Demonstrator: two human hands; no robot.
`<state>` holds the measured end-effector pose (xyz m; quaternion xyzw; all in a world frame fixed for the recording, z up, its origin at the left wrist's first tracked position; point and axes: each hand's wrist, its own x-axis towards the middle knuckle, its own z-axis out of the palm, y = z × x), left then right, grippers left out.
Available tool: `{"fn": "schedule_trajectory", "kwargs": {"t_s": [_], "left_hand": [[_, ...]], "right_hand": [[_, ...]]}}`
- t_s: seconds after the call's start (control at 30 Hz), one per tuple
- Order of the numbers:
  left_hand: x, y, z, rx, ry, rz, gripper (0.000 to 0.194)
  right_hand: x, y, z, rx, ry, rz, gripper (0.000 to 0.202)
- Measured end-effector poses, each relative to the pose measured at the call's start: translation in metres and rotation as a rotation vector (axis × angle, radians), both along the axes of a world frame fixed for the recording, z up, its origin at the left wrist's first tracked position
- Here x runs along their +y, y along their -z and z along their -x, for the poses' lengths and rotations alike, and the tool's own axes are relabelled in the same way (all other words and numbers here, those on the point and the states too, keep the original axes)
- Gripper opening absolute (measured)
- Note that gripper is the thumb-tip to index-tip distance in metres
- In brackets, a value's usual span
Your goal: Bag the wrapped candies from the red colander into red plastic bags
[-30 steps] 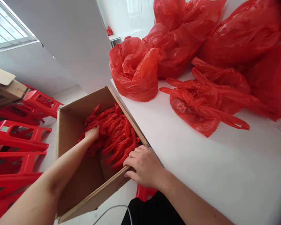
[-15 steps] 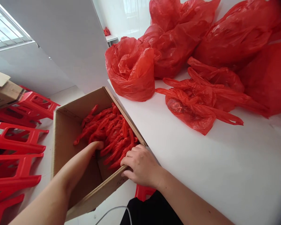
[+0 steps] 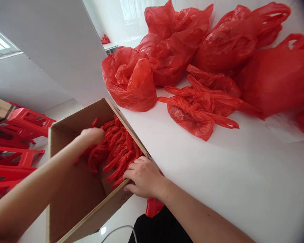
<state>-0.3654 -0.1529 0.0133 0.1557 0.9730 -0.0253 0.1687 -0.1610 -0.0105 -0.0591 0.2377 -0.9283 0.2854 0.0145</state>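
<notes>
A brown cardboard box (image 3: 73, 199) stands tilted against the left edge of the white table (image 3: 205, 175). Inside it lies a pile of rolled red plastic bags (image 3: 118, 148). My right hand (image 3: 142, 177) grips the box's near corner, fingers hooked over the rim. My left hand (image 3: 91, 136) reaches into the box from the left, blurred, with its fingers closed over some of the red rolls at the pile's left side. How firmly it holds them is hard to tell.
Several stuffed red plastic bags (image 3: 172, 47) crowd the far side of the table, with an open one (image 3: 129, 81) nearest the box and flatter ones (image 3: 197, 108) beside it. Red plastic stools (image 3: 12, 141) are stacked on the floor at left.
My left hand has lifted from deep in the box to the top of the pile, now with red rolls under its fingers. The view has shifted right; my right hand stays on the box corner.
</notes>
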Motion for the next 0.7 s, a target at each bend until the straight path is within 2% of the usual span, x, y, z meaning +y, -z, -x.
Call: {"fn": "schedule_trajectory", "kwargs": {"t_s": [0.1,0.17,0.23,0.27,0.3,0.33,0.4,0.47,0.53,0.63,0.7], "left_hand": [[0.049,-0.043,-0.031,0.226,0.207,-0.069,0.032],[0.093,-0.054,-0.06,0.287,0.434,-0.207,0.03],[0.142,-0.049,-0.081,0.309,0.675,-0.328,0.036],[0.165,-0.041,-0.085,0.362,0.841,-0.41,0.042],[0.187,-0.032,-0.086,0.408,0.943,-0.444,0.046],[0.205,-0.023,-0.083,0.454,0.96,-0.449,0.049],[0.23,-0.009,-0.073,0.492,0.975,-0.421,0.041],[0.234,-0.008,-0.066,0.485,0.974,-0.422,0.03],[0.217,-0.02,-0.067,0.441,0.954,-0.501,0.024],[0.163,-0.051,-0.076,0.266,0.781,-0.712,0.026],[0.116,-0.069,-0.079,0.036,0.513,-0.861,0.035]], "right_hand": [[-0.001,-0.001,0.001,0.015,-0.012,-0.022,0.023],[-0.001,-0.002,0.001,0.007,-0.01,-0.042,0.024],[0.0,-0.003,0.0,-0.002,-0.006,-0.06,0.026],[0.0,-0.003,0.0,-0.002,-0.007,-0.066,0.026],[0.001,-0.003,0.0,0.002,-0.007,-0.068,0.027],[0.002,-0.003,-0.001,0.007,-0.008,-0.065,0.027],[0.003,-0.004,-0.002,0.017,-0.01,-0.053,0.027],[0.004,-0.006,-0.001,0.015,-0.016,-0.054,0.027],[0.005,-0.008,-0.001,-0.007,-0.033,-0.07,0.028],[0.006,-0.011,0.0,-0.042,-0.053,-0.081,0.029],[0.005,-0.012,0.0,-0.04,-0.044,-0.066,0.027]]}}
